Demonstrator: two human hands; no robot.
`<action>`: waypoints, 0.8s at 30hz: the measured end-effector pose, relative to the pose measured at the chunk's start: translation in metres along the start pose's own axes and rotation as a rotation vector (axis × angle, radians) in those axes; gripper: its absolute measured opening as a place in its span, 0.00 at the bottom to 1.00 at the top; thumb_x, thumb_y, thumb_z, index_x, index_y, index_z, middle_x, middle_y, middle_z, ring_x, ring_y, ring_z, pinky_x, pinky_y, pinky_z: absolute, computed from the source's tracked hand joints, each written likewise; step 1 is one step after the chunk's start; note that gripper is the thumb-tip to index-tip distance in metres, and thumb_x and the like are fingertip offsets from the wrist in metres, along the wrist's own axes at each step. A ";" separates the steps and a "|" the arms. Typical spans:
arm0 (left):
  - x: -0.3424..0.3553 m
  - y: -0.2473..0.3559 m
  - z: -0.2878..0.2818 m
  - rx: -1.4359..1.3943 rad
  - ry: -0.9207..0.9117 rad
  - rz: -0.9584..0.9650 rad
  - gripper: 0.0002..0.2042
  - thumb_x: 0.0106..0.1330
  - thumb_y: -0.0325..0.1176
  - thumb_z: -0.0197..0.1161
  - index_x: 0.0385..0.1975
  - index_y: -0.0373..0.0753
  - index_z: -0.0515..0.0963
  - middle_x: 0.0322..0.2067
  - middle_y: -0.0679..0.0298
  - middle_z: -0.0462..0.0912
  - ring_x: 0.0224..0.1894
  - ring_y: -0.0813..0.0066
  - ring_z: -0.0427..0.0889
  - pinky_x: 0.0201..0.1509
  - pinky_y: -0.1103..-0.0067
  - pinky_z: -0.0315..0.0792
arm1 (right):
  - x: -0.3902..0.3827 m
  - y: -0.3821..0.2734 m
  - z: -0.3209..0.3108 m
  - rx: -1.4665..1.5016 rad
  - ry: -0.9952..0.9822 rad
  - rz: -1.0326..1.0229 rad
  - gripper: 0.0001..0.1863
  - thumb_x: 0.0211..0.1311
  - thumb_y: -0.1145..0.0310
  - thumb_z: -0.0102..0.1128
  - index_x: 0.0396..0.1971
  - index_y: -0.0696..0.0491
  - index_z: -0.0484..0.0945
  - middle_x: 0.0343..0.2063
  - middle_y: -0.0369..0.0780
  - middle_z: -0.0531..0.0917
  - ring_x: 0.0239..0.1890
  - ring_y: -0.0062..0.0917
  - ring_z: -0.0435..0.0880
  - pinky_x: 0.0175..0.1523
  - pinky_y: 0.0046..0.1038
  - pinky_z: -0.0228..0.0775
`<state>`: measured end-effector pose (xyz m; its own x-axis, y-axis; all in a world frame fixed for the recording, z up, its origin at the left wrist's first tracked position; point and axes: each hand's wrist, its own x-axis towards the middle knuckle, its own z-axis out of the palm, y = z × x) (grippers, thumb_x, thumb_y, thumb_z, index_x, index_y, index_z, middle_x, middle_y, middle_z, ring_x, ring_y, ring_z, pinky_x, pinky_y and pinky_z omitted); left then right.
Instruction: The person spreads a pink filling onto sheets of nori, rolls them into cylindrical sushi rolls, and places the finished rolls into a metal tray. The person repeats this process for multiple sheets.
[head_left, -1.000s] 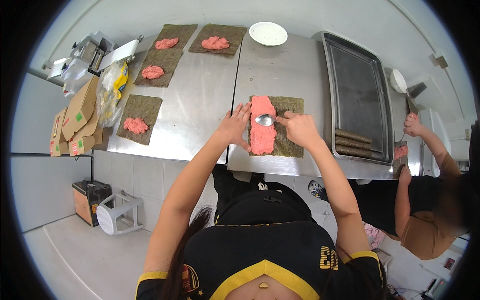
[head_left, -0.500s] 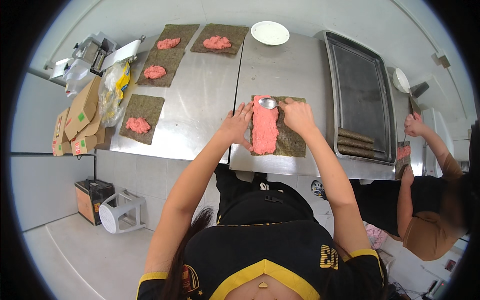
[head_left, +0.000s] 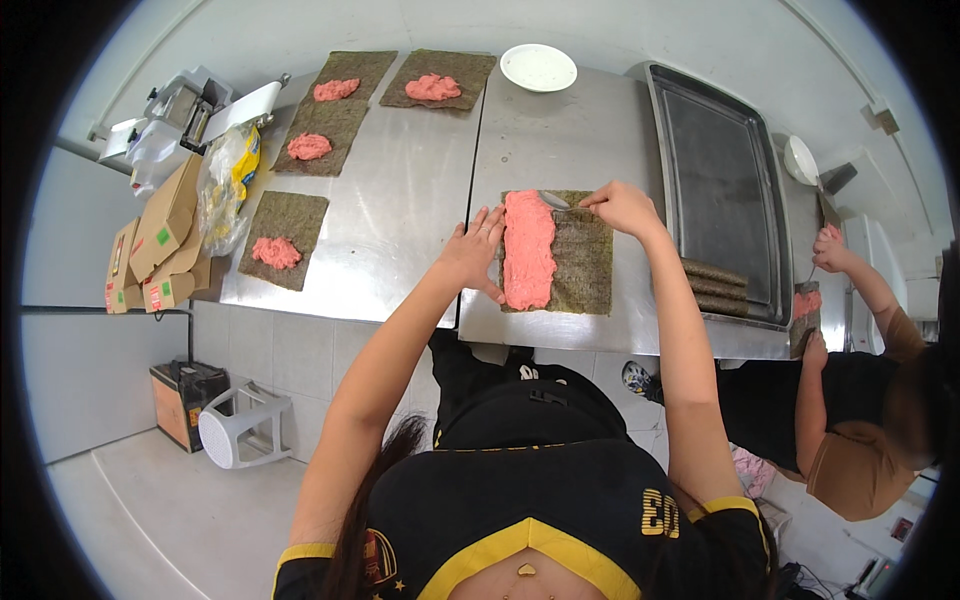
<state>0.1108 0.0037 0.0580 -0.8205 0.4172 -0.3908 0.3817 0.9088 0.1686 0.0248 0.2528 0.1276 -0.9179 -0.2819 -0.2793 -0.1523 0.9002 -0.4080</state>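
Note:
A dark green seaweed sheet (head_left: 585, 262) lies flat on the steel table in front of me. Pink minced meat (head_left: 529, 255) covers its left part in a long, fairly even band, while the right part is bare. My right hand (head_left: 624, 208) is closed around the handle of a metal spoon (head_left: 556, 201), whose bowl sits at the band's upper right edge. At the sheet's left edge rests my left hand (head_left: 474, 256), fingers spread, thumb near the lower left corner. It grips nothing.
Several seaweed sheets (head_left: 290, 212) with pink lumps lie on the left table. A white bowl (head_left: 539, 68) stands at the back. Right of me, a large dark tray (head_left: 722, 190) holds seaweed rolls (head_left: 714, 288); beyond it a co-worker's hand (head_left: 832, 249) works over another sheet. Cardboard boxes (head_left: 165, 225) sit far left.
My right hand has moved right and slightly up, drawing the spoon from the top of the meat band to its right edge. My left hand stays in place.

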 end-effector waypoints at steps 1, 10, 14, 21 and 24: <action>0.000 0.000 0.000 0.001 0.000 -0.001 0.68 0.28 0.61 0.77 0.68 0.30 0.44 0.72 0.54 0.37 0.74 0.56 0.40 0.69 0.54 0.53 | 0.003 0.001 -0.002 0.020 -0.007 0.009 0.16 0.46 0.68 0.53 0.34 0.41 0.87 0.36 0.41 0.86 0.40 0.36 0.84 0.47 0.35 0.75; 0.000 -0.002 0.002 -0.016 0.016 0.003 0.67 0.28 0.59 0.77 0.68 0.31 0.45 0.72 0.54 0.39 0.74 0.56 0.41 0.70 0.54 0.52 | 0.015 -0.014 0.027 -0.188 0.025 -0.048 0.16 0.44 0.69 0.54 0.33 0.42 0.87 0.34 0.42 0.85 0.40 0.40 0.83 0.46 0.37 0.75; 0.001 -0.001 0.003 -0.001 0.012 0.002 0.66 0.29 0.61 0.77 0.68 0.31 0.47 0.72 0.54 0.39 0.74 0.56 0.40 0.70 0.54 0.52 | 0.005 -0.003 0.017 -0.193 -0.015 -0.117 0.15 0.45 0.70 0.54 0.31 0.43 0.87 0.34 0.43 0.85 0.40 0.39 0.83 0.45 0.38 0.75; 0.001 -0.001 0.003 0.000 0.009 0.005 0.67 0.29 0.62 0.76 0.68 0.31 0.46 0.72 0.54 0.39 0.74 0.56 0.40 0.70 0.54 0.52 | -0.032 0.017 0.009 -0.212 0.183 -0.335 0.16 0.50 0.73 0.54 0.36 0.42 0.86 0.28 0.39 0.82 0.33 0.36 0.82 0.37 0.38 0.73; 0.001 -0.002 0.003 -0.018 0.012 -0.002 0.67 0.29 0.62 0.76 0.68 0.31 0.46 0.72 0.55 0.38 0.74 0.56 0.39 0.70 0.54 0.52 | -0.036 0.022 0.024 -0.280 0.204 -0.438 0.19 0.49 0.74 0.54 0.40 0.41 0.85 0.26 0.36 0.79 0.31 0.34 0.82 0.34 0.37 0.73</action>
<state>0.1109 0.0026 0.0547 -0.8264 0.4156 -0.3799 0.3727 0.9095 0.1843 0.0629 0.2745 0.1079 -0.7952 -0.6043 0.0492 -0.6011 0.7753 -0.1938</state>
